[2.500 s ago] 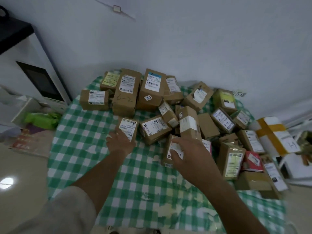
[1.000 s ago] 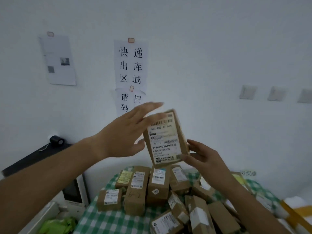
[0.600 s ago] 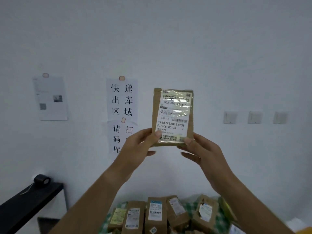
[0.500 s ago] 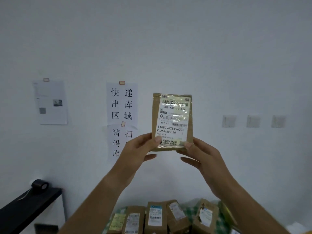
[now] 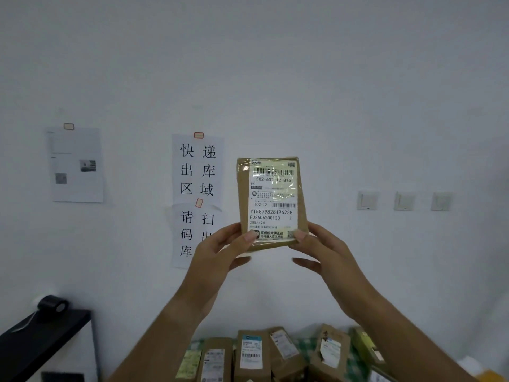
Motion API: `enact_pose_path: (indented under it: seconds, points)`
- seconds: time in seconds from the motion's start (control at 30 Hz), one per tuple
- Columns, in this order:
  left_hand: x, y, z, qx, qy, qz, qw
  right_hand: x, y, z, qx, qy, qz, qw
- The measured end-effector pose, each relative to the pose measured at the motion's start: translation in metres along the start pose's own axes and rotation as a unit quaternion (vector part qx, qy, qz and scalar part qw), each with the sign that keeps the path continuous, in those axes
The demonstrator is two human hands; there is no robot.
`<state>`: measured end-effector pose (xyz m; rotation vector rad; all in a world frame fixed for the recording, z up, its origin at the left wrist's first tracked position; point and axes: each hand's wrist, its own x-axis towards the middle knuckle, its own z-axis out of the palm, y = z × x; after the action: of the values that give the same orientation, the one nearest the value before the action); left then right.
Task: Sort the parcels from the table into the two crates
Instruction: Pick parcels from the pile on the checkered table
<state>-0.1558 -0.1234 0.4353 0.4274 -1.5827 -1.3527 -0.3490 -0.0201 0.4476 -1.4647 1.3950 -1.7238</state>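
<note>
Both hands, left hand (image 5: 220, 255) & right hand (image 5: 325, 252), pinch 1 parcel (image 5: 272, 202) upright, approx 6 parcels on table (image 5: 264, 354) below it, 2 wall notices (image 5: 197, 188) left of it.

Brown parcel (image 5: 271, 202), upright, label facing the camera, held aloft at its lower corners; more parcels (image 5: 250, 354) crowded on the table below.

Single head-worn view, level toward the wall (image 5: 303, 78), close on the raised grip; table's parcels (image 5: 250, 354) just below it
</note>
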Motion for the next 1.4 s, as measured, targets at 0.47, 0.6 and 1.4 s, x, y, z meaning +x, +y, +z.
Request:
enact_pose_path:
  seconds: [0.47, 0.6, 1.4]
  points:
    - [-0.017, -0.025, -0.002, -0.025, -0.042, -0.019, 0.999, -0.035, 0.003, -0.006, -0.084, 0.025, 0.024, 0.996]
    - [-0.031, -0.032, 0.014, -0.023, -0.063, -0.026, 0.997, -0.060, 0.003, -0.022, -0.113, 0.039, 0.026, 0.992]
    - [-0.210, 0.027, 0.358, -0.146, -0.313, -0.068, 0.936, -0.397, -0.122, -0.272, -0.236, 0.261, 0.034, 0.935]
